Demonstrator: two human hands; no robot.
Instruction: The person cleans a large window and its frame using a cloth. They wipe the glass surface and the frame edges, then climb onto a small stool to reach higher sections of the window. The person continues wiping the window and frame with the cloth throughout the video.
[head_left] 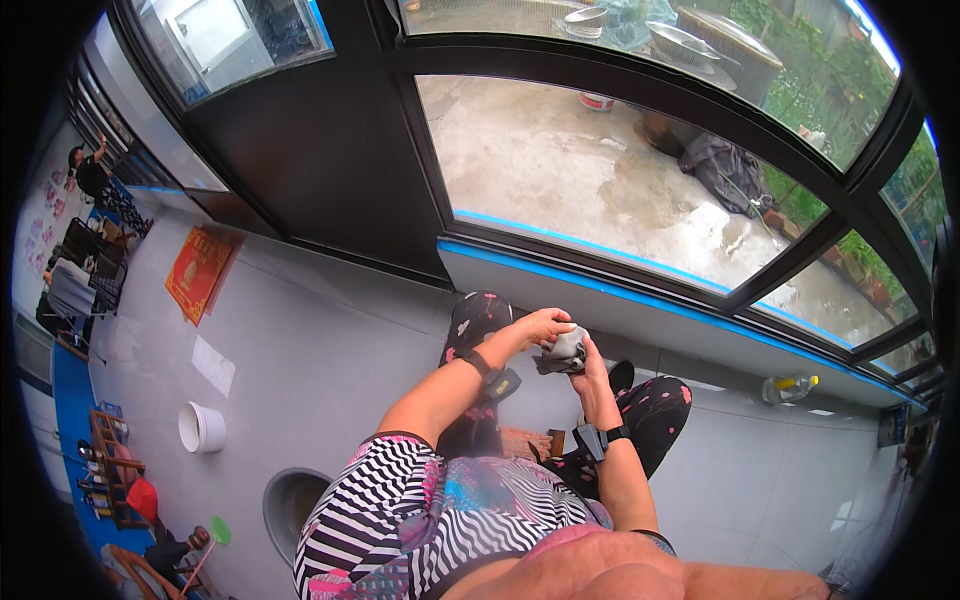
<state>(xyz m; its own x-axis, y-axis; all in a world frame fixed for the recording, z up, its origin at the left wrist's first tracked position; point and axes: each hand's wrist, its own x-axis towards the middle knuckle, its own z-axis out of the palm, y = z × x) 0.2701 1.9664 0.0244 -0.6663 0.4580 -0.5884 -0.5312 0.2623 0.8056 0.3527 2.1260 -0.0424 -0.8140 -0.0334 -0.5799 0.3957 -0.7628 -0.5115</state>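
Observation:
A small bunched grey cloth, whitish on top and darker below, is held up between my two hands, above my knees. My left hand has its fingers bent and pinched at the cloth's upper edge. From the lower right, my right hand wraps round the other side, with its thumb along the cloth. Whether anything lies inside the folds is hidden. Both wrists wear dark straps with small grey devices.
A low ledge with blue edging runs below the windows ahead. A bottle of yellow liquid lies at the right. Leftward are a white bucket, a grey basin and a red mat. Another person stands far left.

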